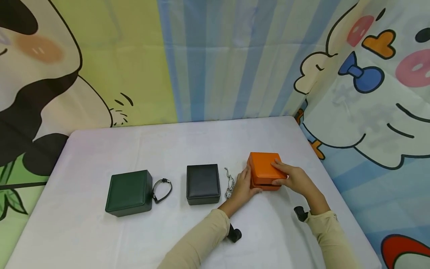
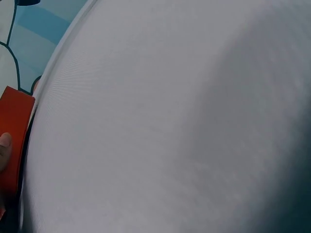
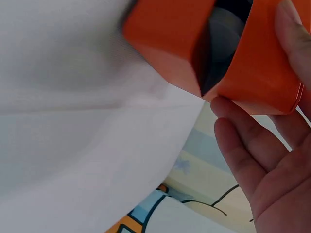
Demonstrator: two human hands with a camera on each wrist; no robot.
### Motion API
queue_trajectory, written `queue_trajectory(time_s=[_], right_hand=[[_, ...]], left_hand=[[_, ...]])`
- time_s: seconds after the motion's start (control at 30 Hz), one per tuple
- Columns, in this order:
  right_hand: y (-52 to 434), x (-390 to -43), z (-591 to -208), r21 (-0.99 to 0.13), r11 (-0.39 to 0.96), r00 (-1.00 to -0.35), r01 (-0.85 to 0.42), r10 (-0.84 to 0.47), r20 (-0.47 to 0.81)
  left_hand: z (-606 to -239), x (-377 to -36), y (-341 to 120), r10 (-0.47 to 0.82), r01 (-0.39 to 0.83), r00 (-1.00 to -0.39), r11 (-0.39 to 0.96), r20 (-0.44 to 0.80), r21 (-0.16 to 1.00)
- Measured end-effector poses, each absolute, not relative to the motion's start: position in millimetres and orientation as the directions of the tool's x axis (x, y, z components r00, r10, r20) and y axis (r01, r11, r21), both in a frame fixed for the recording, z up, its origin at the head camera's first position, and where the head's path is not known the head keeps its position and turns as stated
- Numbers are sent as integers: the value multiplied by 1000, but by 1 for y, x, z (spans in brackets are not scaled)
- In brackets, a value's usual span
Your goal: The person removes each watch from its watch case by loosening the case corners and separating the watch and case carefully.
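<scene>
A curtained-off corner, though of a home or a studio the views cannot tell: printed fabric hangings [image 1: 218,71] with stripes, bamboo-like leaves [image 1: 15,205] and large cartoon animals [image 1: 356,116] surround a white cloth-covered table [image 1: 84,239].

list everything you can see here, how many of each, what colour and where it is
green box: 1, dark green, left on table
black band: 1, black, beside green box's right side; watch or bracelet, unclear
black box: 1, black, mid-table
metal-banded watch: 1, silver, between black box and orange box
orange box: 1, orange with dark inside, right on table, lid partly raised
table: 1, white covering, under everything
backdrop: count unclear, multicoloured cartoon print, behind and beside table
wrist devices: 2, black, one at each wrist
sleeves: 2, beige, on both arms
left hand: 1, bare, holding orange box's left side
right hand: 1, bare, gripping its lid
</scene>
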State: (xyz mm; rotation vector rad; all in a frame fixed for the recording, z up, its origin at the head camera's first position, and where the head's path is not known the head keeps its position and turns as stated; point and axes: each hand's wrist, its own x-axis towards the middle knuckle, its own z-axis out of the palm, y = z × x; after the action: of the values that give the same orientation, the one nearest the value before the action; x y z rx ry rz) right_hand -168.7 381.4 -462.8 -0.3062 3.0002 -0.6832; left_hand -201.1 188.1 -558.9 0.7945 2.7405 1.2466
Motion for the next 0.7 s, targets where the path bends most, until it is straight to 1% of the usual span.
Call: queue_trajectory(time_s=[0.13,0.27,0.5,0.6,0.7], right_hand=[[387,-179,-449,-435,887,-974,-156,-212,-82],[391,-193,-429,-436,894,-960,-107,-207,-187],[396,-222,-406,-445,894,-917,-44,-214,-338],[398,-230,-402,-476,879,-921,2,-184,-344],[392,-250,-406,-560,826,-951,61,-123,-285]], left_hand=[[-554,-200,189,459,424,-876,583,149,693],[-553,-200,191,460,419,-876,577,146,701],[-556,-200,193,440,413,-885,590,153,694],[-557,-200,192,441,418,-884,597,155,684],[-558,-205,186,420,416,-891,607,171,677]])
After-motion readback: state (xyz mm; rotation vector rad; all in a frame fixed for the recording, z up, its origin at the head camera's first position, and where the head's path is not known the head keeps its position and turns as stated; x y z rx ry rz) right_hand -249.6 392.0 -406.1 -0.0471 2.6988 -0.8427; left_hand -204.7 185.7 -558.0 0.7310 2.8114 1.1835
